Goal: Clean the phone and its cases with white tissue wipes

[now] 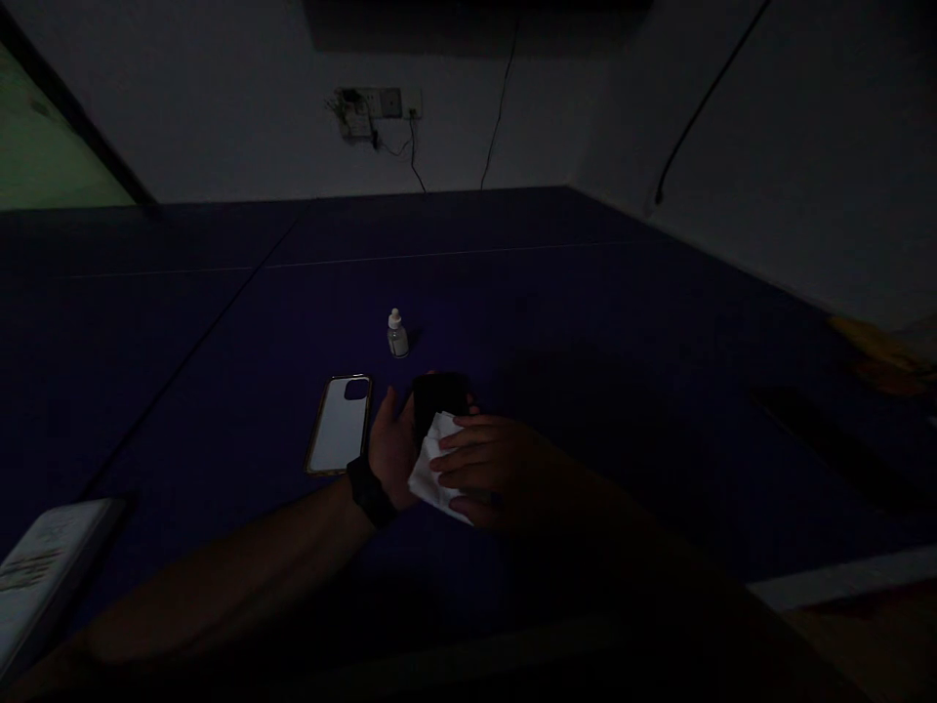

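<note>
In my left hand (391, 449) lies a dark smartphone (437, 395), its screen black, the fingers wrapped around its edges. My right hand (487, 464) presses a white cloth or tissue (434, 469) against the lower part of the phone, fingers over the cloth. Left of the hands, a phone case (338, 425) with a pale back and a camera cut-out lies flat. Just beyond the hands a small dropper bottle (397, 337) with a white cap stands upright. The dim light hides much of the right hand's underside.
Everything rests on a dark blue surface (556, 322). A white box-like object (51, 547) sits at the lower left. A long dark object (820, 439) lies to the right, with yellow-orange fabric (878, 351) by the wall. Sockets with cables (377, 103) are on the back wall.
</note>
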The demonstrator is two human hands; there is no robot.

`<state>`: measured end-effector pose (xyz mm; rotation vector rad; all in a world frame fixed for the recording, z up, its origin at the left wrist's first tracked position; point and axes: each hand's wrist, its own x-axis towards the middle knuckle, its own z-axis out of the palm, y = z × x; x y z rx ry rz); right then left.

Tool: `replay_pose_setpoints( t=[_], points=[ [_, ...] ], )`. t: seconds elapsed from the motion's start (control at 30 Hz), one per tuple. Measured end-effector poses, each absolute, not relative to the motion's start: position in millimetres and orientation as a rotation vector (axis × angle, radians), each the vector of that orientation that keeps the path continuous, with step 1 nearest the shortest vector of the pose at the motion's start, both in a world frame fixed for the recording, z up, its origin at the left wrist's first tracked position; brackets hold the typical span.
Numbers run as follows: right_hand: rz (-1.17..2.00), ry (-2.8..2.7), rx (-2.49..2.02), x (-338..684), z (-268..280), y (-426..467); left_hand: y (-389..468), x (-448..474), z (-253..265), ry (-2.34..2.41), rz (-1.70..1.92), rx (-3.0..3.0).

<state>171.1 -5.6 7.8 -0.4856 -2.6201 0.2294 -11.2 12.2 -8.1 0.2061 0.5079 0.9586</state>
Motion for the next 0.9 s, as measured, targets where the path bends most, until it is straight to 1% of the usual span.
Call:
replay_pose_setpoints(
  t=[0.1,0.23,0.4,0.6,0.8,0.9],
  points=[
    [0.211,-2.568,-0.579,175.2,8.6,-3.1,10.7,-9.1,-6.0,0.530,0.969,0.222],
    [0.226,-2.600,-0.490,182.2,12.4,-0.6,10.3,-7.3,-4.0,0.540,0.979,0.198],
    [0.160,-2.501,-0.637,191.0,17.1,2.9,11.0,-5.5,1.0,0.603,1.041,0.152],
    [0.250,-2.586,-0.494,185.0,15.3,-2.2,11.1,-7.3,-3.2,0.539,1.001,0.177],
    [0.225,-2.550,-0.676,189.2,18.2,1.2,11.6,-9.8,-7.6,0.541,1.011,0.196],
    [0.302,-2.625,-0.625,188.0,17.0,2.2,11.3,-8.5,-4.5,0.541,0.992,0.193]
  ],
)
